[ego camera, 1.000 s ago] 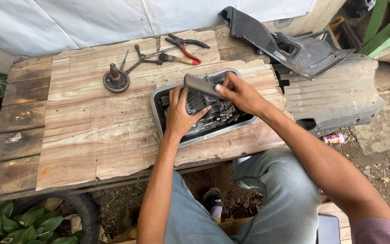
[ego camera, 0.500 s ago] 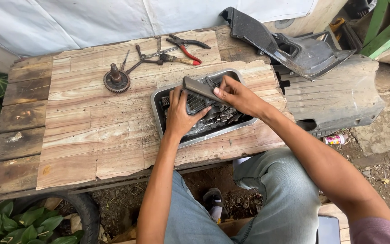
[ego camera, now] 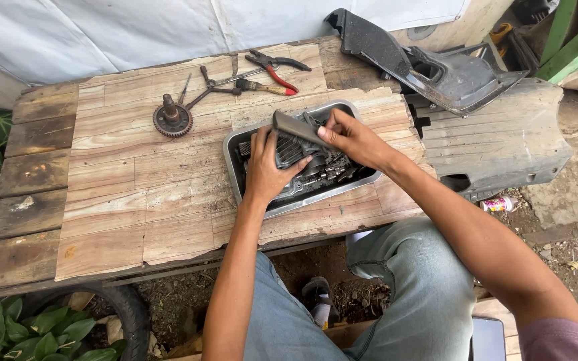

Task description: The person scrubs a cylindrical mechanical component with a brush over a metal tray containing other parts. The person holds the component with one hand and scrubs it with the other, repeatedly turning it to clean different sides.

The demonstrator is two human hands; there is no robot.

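left grip [ego camera: 267, 168]: pressed flat on finned engine part [ego camera: 289, 151] inside metal tray [ego camera: 232, 157], fingers spread
right grip [ego camera: 354, 140]: clamped on grey brush [ego camera: 297, 126] above tray
bench [ego camera: 135, 187]: gear [ego camera: 171, 119], pliers [ego camera: 277, 67] at far edge

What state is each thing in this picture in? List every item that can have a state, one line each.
Left hand: pressed on the finned metal part in the tray.
Right hand: gripping a grey brush, tilted over the part.
Metal tray: on the table, holding greasy parts.
Gear with shaft: standing on the wooden table, untouched.
Red-handled pliers: lying flat, handles spread.
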